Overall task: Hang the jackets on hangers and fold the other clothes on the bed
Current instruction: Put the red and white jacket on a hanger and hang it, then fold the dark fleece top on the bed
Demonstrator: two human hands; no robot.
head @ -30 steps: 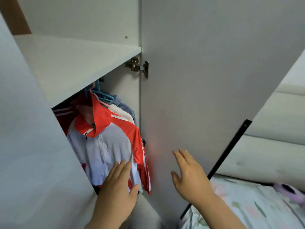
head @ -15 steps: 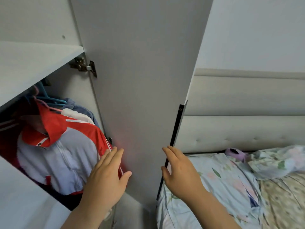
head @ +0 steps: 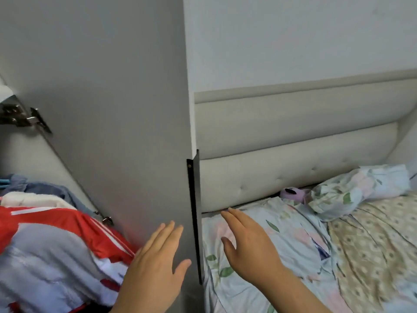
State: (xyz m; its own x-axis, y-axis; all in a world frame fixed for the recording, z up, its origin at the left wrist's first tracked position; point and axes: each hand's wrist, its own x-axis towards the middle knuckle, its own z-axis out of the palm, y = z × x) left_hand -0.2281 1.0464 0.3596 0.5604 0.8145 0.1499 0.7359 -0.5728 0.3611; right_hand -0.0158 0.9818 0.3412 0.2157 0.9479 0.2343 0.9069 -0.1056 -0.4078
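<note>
A red and white jacket (head: 52, 240) hangs inside the wardrobe at the lower left, with a white garment (head: 33, 198) and a blue one (head: 52, 190) behind it. The open wardrobe door (head: 117, 109) fills the middle, its black edge handle (head: 194, 218) pointing at me. My left hand (head: 155, 265) is held flat with straight fingers in front of the door's inner face, holding nothing. My right hand (head: 248, 247) hovers with fingers extended over the floral bed sheet (head: 293, 245), just right of the door edge.
A padded beige headboard (head: 293, 141) runs behind the bed. A bundled floral duvet (head: 361, 188) and a purple object (head: 293, 193) lie against it. A metal hinge (head: 22, 118) holds the door at the upper left.
The view has swung right from the wardrobe interior toward the bed. Both hands moved right with it; the jacket now sits at the far left.
</note>
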